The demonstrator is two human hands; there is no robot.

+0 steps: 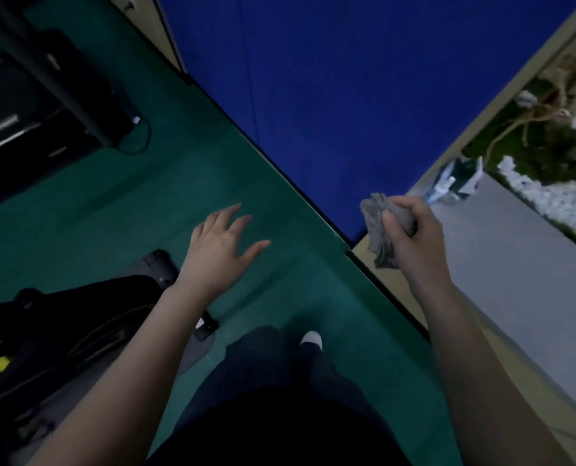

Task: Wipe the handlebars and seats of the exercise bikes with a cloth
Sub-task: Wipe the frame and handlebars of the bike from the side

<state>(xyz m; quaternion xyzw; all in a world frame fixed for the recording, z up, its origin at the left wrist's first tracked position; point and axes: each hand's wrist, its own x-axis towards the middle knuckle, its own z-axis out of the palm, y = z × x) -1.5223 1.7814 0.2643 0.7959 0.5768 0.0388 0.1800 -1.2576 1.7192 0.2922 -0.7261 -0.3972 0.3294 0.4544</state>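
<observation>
Covering most of the frame, a green floor [118, 196] meets a blue wall panel [347, 79] along a dark diagonal edge, with a grey surface [515, 264] at the right and a plant [548, 136] at the upper right. One dark exercise bike [44, 331] fills the lower left, with a small yellow part on it; a second dark machine [27, 105] sits at the upper left. Two bare arms reach forward. The left hand [219, 245] hangs released over the floor, fingers spread, holding nothing. The right hand [410, 230] clenches one crumpled grey cloth [379, 230], right of centre, clear of both machines. One white shoe [311, 339] shows at the lower middle.
</observation>
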